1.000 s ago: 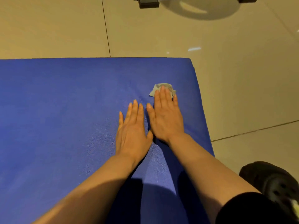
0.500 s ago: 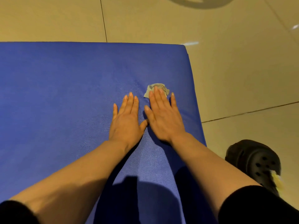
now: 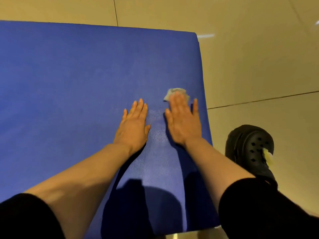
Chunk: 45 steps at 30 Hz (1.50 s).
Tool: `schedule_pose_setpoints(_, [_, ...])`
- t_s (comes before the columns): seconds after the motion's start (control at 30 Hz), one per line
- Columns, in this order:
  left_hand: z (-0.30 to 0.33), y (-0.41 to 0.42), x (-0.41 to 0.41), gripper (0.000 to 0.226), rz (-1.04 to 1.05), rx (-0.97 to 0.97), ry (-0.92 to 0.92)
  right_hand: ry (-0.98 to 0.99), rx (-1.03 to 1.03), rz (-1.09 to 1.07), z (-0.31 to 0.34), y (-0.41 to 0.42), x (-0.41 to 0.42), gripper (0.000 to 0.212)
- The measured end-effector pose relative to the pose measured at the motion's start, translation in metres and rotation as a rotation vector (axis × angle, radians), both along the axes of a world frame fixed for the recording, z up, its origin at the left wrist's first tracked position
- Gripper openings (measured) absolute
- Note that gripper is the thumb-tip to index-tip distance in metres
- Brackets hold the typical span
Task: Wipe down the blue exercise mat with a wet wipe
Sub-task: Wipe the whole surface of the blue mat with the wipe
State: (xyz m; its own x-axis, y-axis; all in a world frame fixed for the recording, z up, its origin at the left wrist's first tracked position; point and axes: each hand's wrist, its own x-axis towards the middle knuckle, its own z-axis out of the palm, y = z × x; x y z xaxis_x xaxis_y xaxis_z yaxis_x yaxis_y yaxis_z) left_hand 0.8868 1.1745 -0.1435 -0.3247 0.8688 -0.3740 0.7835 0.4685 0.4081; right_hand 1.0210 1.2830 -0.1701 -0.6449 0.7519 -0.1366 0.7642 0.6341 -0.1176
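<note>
Pressing flat with straight fingers, my right hand (image 3: 183, 121) pins the crumpled grey wet wipe (image 3: 177, 93) onto the blue padded exercise mat (image 3: 77, 80), close to the mat's right edge; only the wipe's far end shows past my fingertips. My left hand (image 3: 133, 126) lies open and flat on the mat just beside it, holding nothing. Wide bare blue surface stretches left and far of both hands. Right of the edge, beige tiled floor (image 3: 259, 66) and a black perforated clog shoe (image 3: 250, 147).
</note>
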Motion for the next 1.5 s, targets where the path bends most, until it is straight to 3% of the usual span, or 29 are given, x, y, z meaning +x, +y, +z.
schedule_pose_setpoints(0.13, [0.008,-0.023,0.021,0.073,-0.016,-0.095,-0.007,-0.042,-0.090,-0.284,0.003,-0.015,-0.002,0.062])
schedule_pose_setpoints(0.23, [0.013,-0.048,0.045,0.069,0.013,-0.125,-0.049,0.016,-0.157,-0.085,0.007,-0.073,-0.010,0.071])
schedule_pose_setpoints(0.33, [0.016,-0.065,0.062,0.070,0.015,-0.151,-0.049,-0.022,-0.145,0.096,0.012,-0.070,0.012,0.074])
schedule_pose_setpoints(0.53, [0.021,-0.091,0.074,0.073,-0.037,-0.221,-0.026,-0.076,-0.112,-0.220,0.008,-0.062,0.037,0.063])
schedule_pose_setpoints(0.67, [0.024,-0.101,0.085,0.072,-0.046,-0.254,-0.010,-0.020,-0.180,-0.014,0.014,-0.119,0.041,0.075])
schedule_pose_setpoints(0.77, [0.025,-0.102,0.088,0.073,-0.073,-0.265,0.013,-0.068,-0.152,0.086,0.015,-0.102,0.066,0.070])
schedule_pose_setpoints(0.83, [0.026,-0.106,0.090,0.073,-0.095,-0.267,0.019,-0.072,-0.113,-0.077,0.014,-0.087,0.078,0.061])
schedule_pose_setpoints(0.93, [0.027,-0.115,0.098,0.072,-0.105,-0.281,0.027,-0.076,-0.131,-0.315,0.011,-0.098,0.078,0.064])
schedule_pose_setpoints(1.1, [0.027,-0.127,0.107,0.068,-0.132,-0.313,0.009,0.041,-0.237,-0.165,0.015,-0.173,0.071,0.073])
schedule_pose_setpoints(1.2, [0.029,-0.130,0.104,0.074,-0.185,-0.319,0.037,0.028,-0.219,-0.051,0.018,-0.164,0.089,0.071])
schedule_pose_setpoints(1.33, [0.033,-0.132,0.105,0.078,-0.208,-0.327,0.041,-0.047,-0.221,-0.436,0.018,-0.155,0.104,0.066])
schedule_pose_setpoints(1.5, [0.033,-0.142,0.112,0.081,-0.219,-0.335,0.047,0.009,-0.295,-0.356,0.029,-0.235,0.112,0.067])
